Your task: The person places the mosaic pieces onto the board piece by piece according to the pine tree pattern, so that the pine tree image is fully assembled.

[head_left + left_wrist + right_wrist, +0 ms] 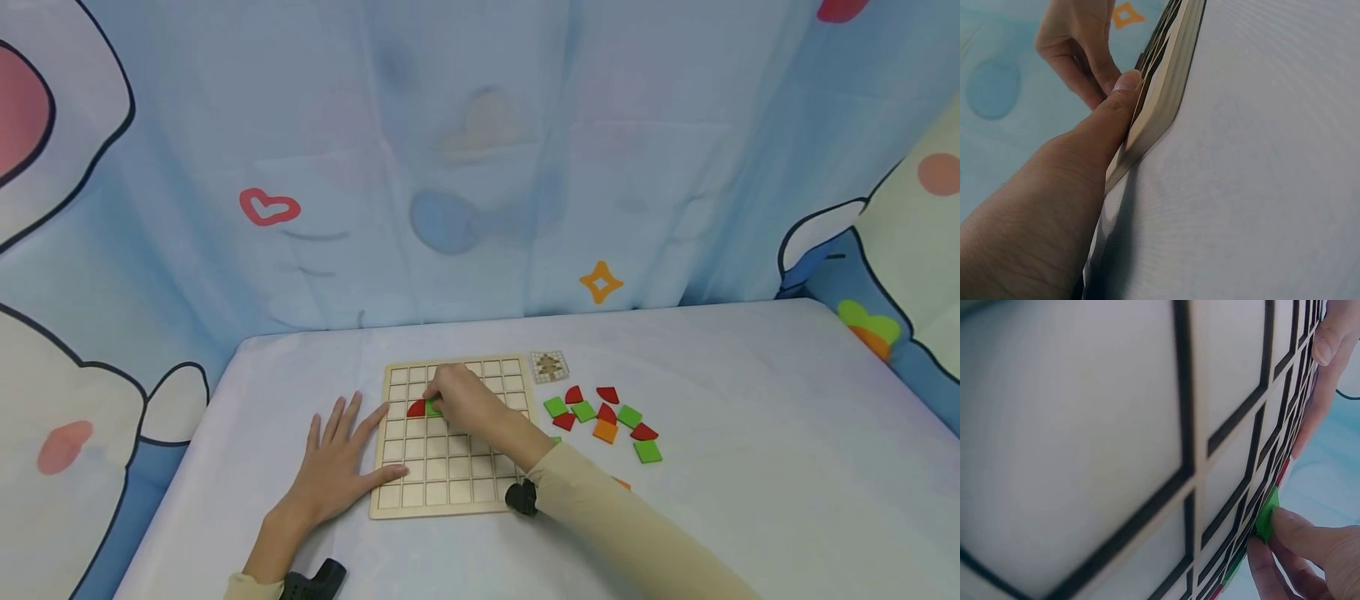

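Observation:
A wooden grid board [413, 495] lies on the white-covered table. My right hand [468, 406] reaches over its upper part and pinches a green square tile [1267, 515] between thumb and fingers, at the grid's surface. Beside it on the board sits a red quarter-round tile [416, 409]. The right wrist view also shows another green tile [1232, 570] and a red tile [1216, 592] in the grid beyond the fingers; my hand hides these from the head view. With fingers spread, my left hand [333, 472] rests at the board's left edge, its thumb [1127, 81] touching the frame.
Right of the board lie loose tiles: several green squares [647, 452], several red quarter-rounds [607, 394] and an orange square [605, 431]. A small pattern card [550, 367] is by the board's top right corner. A patterned blue curtain [480, 167] hangs behind the table [772, 433].

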Tool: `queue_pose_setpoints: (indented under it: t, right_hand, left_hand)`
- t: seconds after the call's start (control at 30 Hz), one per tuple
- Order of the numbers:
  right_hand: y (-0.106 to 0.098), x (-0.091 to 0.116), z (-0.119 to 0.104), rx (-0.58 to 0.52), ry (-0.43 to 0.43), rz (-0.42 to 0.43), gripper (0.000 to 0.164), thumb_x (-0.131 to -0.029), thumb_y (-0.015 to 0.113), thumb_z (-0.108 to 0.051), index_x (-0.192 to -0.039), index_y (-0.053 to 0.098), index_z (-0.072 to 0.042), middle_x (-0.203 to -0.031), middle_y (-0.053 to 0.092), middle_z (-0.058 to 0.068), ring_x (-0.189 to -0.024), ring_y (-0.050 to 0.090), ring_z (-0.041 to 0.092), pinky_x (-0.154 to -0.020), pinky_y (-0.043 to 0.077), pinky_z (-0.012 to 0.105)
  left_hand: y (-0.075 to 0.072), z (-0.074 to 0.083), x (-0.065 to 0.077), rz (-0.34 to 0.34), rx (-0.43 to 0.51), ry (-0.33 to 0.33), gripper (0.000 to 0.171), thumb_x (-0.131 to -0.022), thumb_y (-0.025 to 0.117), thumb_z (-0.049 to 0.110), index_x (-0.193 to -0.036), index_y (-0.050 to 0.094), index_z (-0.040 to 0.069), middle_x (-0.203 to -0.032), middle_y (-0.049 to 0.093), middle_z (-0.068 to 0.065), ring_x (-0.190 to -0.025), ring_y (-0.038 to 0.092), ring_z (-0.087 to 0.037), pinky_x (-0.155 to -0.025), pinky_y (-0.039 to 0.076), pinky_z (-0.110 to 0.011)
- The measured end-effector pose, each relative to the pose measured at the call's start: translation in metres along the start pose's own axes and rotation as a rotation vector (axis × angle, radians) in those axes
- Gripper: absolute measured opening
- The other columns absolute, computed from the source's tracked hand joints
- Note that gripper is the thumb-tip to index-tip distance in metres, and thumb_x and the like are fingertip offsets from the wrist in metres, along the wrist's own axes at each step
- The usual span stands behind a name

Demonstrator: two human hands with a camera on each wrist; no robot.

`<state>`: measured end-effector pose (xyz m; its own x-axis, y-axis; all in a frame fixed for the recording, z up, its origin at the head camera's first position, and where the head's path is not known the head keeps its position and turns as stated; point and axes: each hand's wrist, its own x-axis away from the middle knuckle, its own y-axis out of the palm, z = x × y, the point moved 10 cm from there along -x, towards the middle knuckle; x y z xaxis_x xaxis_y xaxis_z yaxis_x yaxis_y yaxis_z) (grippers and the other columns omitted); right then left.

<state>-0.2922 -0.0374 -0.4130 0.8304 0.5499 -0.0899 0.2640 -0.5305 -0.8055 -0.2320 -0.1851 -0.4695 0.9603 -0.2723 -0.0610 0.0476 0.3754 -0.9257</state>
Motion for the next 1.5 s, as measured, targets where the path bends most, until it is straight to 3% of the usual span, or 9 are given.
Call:
queue_pose_setpoints:
  t: [0.47,0.83,1.03,1.33,1.5]
  right_hand:
    - [0.002,0.001,-0.013,0.231,-0.099,-0.006,0.012,-0.092,0.075,0.006,-0.103,0.081,0.003,-0.100,0.074,0.014,-0.098,0.071,0.027,-0.081,0.061,0.028]
    - [0.000,0.004,-0.014,0.261,-0.084,0.006,0.012,-0.095,0.071,0.006,-0.096,0.082,0.002,-0.098,0.072,0.013,-0.096,0.070,0.025,-0.081,0.060,0.028]
    - [0.003,0.009,-0.012,0.208,-0.115,-0.046,0.016,-0.096,0.069,0.009,-0.105,0.081,0.003,-0.102,0.071,0.013,-0.098,0.069,0.025,-0.085,0.059,0.030]
    - [-0.003,0.038,-0.013,0.210,-0.208,-0.145,0.025,-0.098,0.067,0.005,-0.122,0.075,0.003,-0.124,0.070,0.016,-0.118,0.068,0.029,-0.099,0.057,0.037]
    - [-0.022,0.069,0.002,0.202,-0.200,-0.133,0.023,-0.097,0.073,-0.002,-0.119,0.077,0.000,-0.123,0.069,0.011,-0.113,0.068,0.026,-0.095,0.058,0.034]
  left_hand:
    - [0.000,0.000,0.000,0.002,0.014,-0.002,0.095,-0.088,0.068,0.070,-0.165,0.037,0.023,-0.173,0.017,-0.021,-0.159,0.008,-0.046,-0.123,0.002,-0.071]
    - [-0.002,0.002,-0.001,-0.008,0.019,-0.003,0.094,-0.089,0.067,0.069,-0.164,0.038,0.022,-0.172,0.018,-0.021,-0.159,0.008,-0.046,-0.123,0.002,-0.071]
    - [0.000,0.001,0.000,-0.009,0.030,-0.005,0.094,-0.089,0.067,0.070,-0.164,0.038,0.022,-0.172,0.017,-0.021,-0.159,0.008,-0.046,-0.122,0.001,-0.071]
    - [0.001,-0.001,0.002,0.004,0.023,-0.004,0.094,-0.088,0.068,0.070,-0.164,0.038,0.023,-0.172,0.019,-0.021,-0.159,0.009,-0.046,-0.122,0.002,-0.072]
    - [0.001,0.001,0.001,-0.002,0.017,-0.002,0.095,-0.088,0.067,0.070,-0.164,0.038,0.022,-0.172,0.018,-0.021,-0.159,0.009,-0.046,-0.123,0.002,-0.071]
